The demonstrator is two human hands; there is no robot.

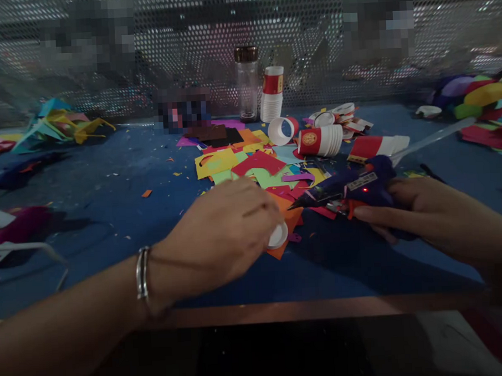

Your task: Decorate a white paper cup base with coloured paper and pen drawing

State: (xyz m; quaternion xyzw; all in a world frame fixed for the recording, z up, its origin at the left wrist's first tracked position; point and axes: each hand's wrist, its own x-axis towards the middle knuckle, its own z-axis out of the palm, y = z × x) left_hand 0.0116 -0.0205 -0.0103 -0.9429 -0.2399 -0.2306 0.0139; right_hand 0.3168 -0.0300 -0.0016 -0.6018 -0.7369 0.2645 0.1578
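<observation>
As the right hand (435, 212) holds a dark blue glue gun (369, 185) at the near right of the paper pile (261, 173), the left hand (232, 233) bends over the pile's near edge with a small white round piece (278, 236). The right grip is wrapped round the glue gun's handle, one finger at the orange trigger (352, 208); a red light shows on the body, and a translucent glue stick (434, 138) juts from the back. The nozzle (303, 201) points toward the left fingers, near the white piece. The left grip is closed round that piece, its fingertips hidden; a silver bracelet (142, 273) circles the wrist. Beyond the pile, on the blue worktop (130, 182), a clear bottle (247, 91) stands beside an upright cup stack (271, 107). Toppled cups (321, 140) lie at the pile's right, folded paper shapes (59, 124) well to its left.
</observation>
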